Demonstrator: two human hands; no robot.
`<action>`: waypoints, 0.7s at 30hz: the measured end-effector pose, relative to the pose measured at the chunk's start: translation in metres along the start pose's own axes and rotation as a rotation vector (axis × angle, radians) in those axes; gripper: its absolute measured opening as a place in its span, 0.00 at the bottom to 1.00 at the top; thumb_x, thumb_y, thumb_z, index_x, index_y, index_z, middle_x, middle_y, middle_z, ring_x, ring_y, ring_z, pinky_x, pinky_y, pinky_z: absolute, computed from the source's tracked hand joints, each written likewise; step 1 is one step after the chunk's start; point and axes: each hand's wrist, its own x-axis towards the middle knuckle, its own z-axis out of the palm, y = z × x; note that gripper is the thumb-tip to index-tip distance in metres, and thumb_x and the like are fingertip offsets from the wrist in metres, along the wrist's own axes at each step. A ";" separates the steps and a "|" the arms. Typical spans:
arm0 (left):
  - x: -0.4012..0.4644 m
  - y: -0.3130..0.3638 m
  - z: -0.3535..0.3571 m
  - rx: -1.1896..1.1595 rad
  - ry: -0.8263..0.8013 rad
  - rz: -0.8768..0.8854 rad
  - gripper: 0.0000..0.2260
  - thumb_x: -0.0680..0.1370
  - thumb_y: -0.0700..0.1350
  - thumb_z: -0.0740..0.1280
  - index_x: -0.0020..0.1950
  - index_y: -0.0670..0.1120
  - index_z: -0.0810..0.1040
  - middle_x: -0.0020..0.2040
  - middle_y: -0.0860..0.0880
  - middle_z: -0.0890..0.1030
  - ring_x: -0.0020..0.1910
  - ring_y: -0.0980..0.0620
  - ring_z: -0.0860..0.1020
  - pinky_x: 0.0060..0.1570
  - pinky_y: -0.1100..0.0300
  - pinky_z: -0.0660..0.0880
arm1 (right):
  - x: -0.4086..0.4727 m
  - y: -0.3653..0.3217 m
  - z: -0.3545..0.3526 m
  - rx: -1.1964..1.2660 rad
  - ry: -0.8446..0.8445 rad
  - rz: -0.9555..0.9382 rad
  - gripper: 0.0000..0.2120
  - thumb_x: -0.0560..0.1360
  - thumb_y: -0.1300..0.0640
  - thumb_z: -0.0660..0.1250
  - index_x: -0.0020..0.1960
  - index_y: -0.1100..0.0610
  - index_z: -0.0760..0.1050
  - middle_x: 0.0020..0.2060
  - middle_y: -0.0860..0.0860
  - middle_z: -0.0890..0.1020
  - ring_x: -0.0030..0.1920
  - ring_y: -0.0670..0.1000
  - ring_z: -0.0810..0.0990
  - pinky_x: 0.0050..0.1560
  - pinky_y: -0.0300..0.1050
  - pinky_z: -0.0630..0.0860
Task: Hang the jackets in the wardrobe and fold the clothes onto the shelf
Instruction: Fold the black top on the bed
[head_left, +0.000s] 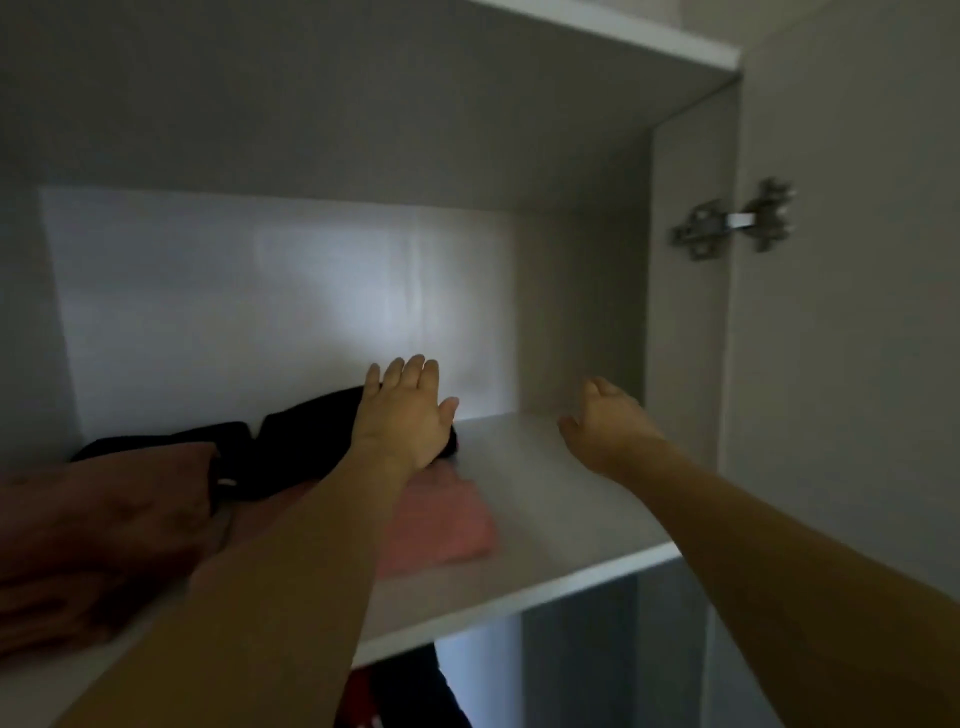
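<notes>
Hands over white wardrobe shelf: our left hand flat-fingered on crumpled black garment; right hand loosely curled, empty.

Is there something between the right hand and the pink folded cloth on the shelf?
Nothing visible. The right hand is open over bare shelf, and the pink folded cloth lies to its left with only shelf surface between. The left hand rests on the black garment behind it.
</notes>
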 end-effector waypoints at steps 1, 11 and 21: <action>-0.014 0.016 -0.007 -0.017 0.009 0.022 0.27 0.83 0.57 0.49 0.80 0.45 0.52 0.80 0.46 0.54 0.78 0.45 0.52 0.76 0.45 0.44 | -0.020 0.010 -0.008 0.000 -0.004 0.017 0.31 0.81 0.48 0.56 0.77 0.64 0.52 0.76 0.60 0.57 0.75 0.61 0.59 0.73 0.50 0.58; -0.112 0.134 -0.067 -0.216 0.046 0.352 0.25 0.82 0.53 0.56 0.77 0.44 0.60 0.77 0.46 0.63 0.73 0.45 0.63 0.73 0.50 0.57 | -0.218 0.071 -0.104 -0.061 0.089 0.179 0.29 0.81 0.49 0.56 0.77 0.59 0.53 0.76 0.56 0.59 0.74 0.58 0.60 0.73 0.51 0.58; -0.230 0.266 -0.149 -0.396 0.026 0.650 0.25 0.82 0.52 0.57 0.76 0.42 0.61 0.76 0.45 0.64 0.74 0.46 0.63 0.74 0.51 0.56 | -0.413 0.105 -0.199 -0.173 0.102 0.377 0.28 0.81 0.49 0.58 0.77 0.59 0.56 0.76 0.55 0.62 0.74 0.55 0.62 0.73 0.48 0.59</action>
